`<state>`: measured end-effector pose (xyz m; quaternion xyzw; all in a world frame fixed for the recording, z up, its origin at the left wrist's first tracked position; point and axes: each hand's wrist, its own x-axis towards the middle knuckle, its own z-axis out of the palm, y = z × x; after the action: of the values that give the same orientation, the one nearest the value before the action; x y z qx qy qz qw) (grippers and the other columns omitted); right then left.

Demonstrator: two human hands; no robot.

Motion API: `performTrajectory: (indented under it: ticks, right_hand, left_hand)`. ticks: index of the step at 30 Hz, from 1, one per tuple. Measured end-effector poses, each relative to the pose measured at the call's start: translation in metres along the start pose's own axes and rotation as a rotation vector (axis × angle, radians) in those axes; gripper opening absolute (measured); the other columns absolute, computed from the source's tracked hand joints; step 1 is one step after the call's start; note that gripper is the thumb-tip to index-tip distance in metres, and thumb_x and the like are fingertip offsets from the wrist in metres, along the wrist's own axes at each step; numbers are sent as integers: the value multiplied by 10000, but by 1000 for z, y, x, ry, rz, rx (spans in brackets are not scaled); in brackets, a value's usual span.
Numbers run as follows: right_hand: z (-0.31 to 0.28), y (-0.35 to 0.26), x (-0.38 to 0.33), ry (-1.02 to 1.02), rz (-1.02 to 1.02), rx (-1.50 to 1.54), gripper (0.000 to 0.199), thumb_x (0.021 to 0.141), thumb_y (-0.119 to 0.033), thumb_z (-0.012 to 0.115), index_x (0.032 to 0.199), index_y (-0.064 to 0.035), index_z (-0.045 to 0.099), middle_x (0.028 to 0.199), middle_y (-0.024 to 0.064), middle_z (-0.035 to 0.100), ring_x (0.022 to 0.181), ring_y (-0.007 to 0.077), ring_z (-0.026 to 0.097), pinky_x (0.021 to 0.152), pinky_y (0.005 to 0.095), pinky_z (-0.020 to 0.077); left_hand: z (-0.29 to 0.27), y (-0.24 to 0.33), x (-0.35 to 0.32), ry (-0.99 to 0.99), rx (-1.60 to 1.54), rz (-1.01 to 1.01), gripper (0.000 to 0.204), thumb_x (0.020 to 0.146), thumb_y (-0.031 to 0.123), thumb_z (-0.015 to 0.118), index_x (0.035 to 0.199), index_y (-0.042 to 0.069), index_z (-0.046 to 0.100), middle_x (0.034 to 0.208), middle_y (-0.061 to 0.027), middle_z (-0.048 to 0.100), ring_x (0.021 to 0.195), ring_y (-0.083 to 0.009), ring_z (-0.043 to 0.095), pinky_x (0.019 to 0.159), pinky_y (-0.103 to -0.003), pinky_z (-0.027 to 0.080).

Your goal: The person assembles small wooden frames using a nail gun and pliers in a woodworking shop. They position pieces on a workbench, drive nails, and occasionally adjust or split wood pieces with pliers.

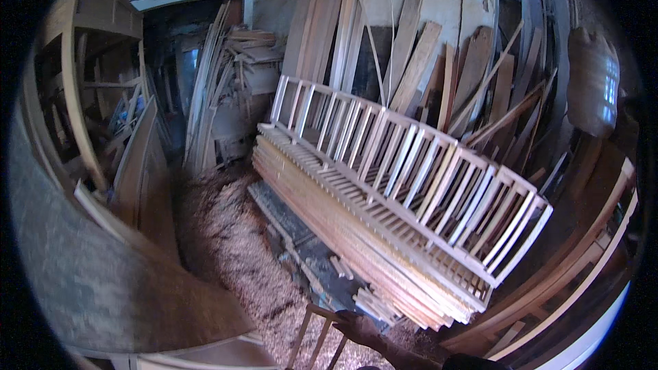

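Observation:
Low in the picture, my right hand [358, 329] is closed around the top corner of a slatted wooden frame [317, 338]. The frame has a top rail with several thin bars running down out of the picture. My forearm reaches in from the lower right. Beyond the hand lie a stack of long boards [356, 223] and, on top of it, a long row of slatted wooden frames [391, 157] standing on edge. My left hand does not show.
Wood shavings [236, 247] cover the floor. On the left stand a large curved panel [96, 260] and a wooden cabinet frame [75, 89]. Planks [411, 55] lean on the back wall. Short offcuts [373, 305] lie beside the board stack. Curved timber [576, 247] stands at right.

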<state>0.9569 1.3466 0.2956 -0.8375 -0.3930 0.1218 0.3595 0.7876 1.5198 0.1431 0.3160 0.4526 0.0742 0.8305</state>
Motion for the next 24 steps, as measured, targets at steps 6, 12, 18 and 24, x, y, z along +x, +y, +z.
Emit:
performTrajectory:
  ticks: [6, 12, 18, 24]
  right_hand:
    - [-62, -4, 157, 280, -212, -472, 223, 877, -196, 655, 1064, -92, 712, 853, 145, 683, 784, 339, 662, 658, 447, 550]
    - [-122, -33, 307, 541, -338, -535, 258, 865, -154, 625, 1095, -63, 698, 809, 139, 669, 775, 331, 663, 673, 442, 543]
    - [-225, -102, 478, 320, -236, -976, 247, 824, -131, 648, 1059, -92, 715, 828, 117, 684, 756, 268, 669, 683, 389, 573]
    - [-331, -164, 627, 450, -195, -1239, 142, 907, -183, 547, 854, -116, 660, 806, 102, 705, 764, 222, 703, 732, 402, 545]
  left_hand:
    - [32, 98, 85, -98, 133, -7, 196, 958, 249, 632, 1022, 66, 656, 908, -59, 664, 818, -185, 626, 709, -371, 499]
    - [82, 168, 154, -163, 206, 30, 153, 947, 215, 655, 975, 65, 669, 842, -38, 672, 750, -153, 635, 647, -330, 504]
    - [208, 327, 219, -290, 264, 623, 136, 949, 212, 676, 929, 79, 665, 731, 1, 640, 647, -95, 603, 587, -263, 478]
    - [361, 516, 299, -369, 267, 656, 303, 910, 296, 718, 1002, 12, 665, 906, -139, 706, 838, -249, 733, 720, -335, 625]
